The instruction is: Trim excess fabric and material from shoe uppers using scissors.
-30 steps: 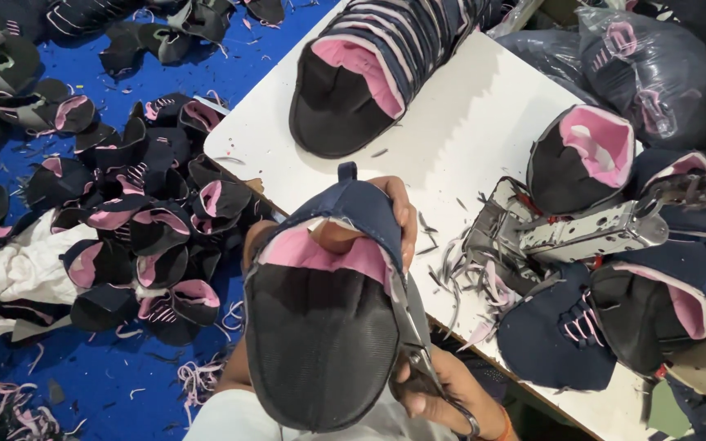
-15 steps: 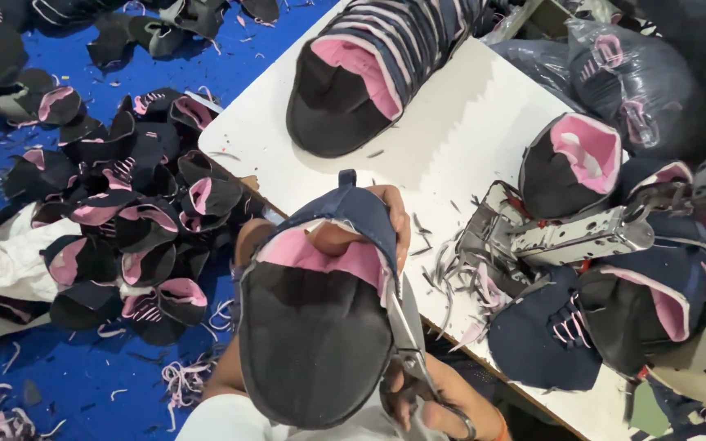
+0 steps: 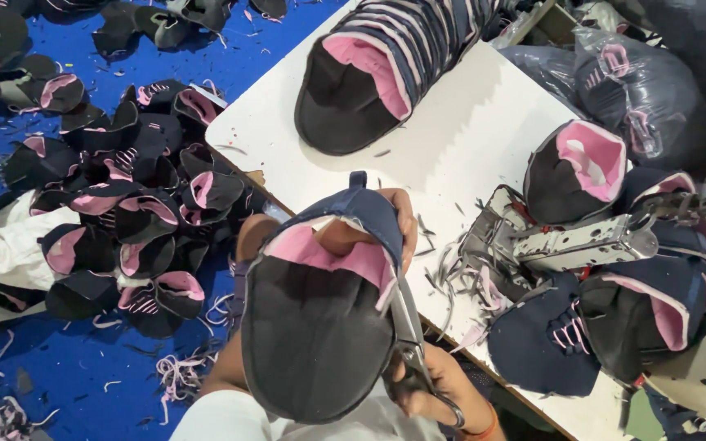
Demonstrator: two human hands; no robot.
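- The right hand (image 3: 431, 384), at the bottom of the frame, is squeezing small scissors (image 3: 408, 335) along the edge of a dark cap (image 3: 320, 327).
- The left hand (image 3: 345, 233) is tucked inside that cap's pink lining, holding it up.
- A neat stack of caps (image 3: 386, 65) is lying on the white counter (image 3: 475, 139) higher up.
- Many loose caps (image 3: 124, 220) are still waiting on the blue floor (image 3: 59, 367), at the left.

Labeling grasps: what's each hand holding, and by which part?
Left hand: navy and pink cap, fingers gripping its crown from inside and over the back. Right hand: scissors, by the handle loops.
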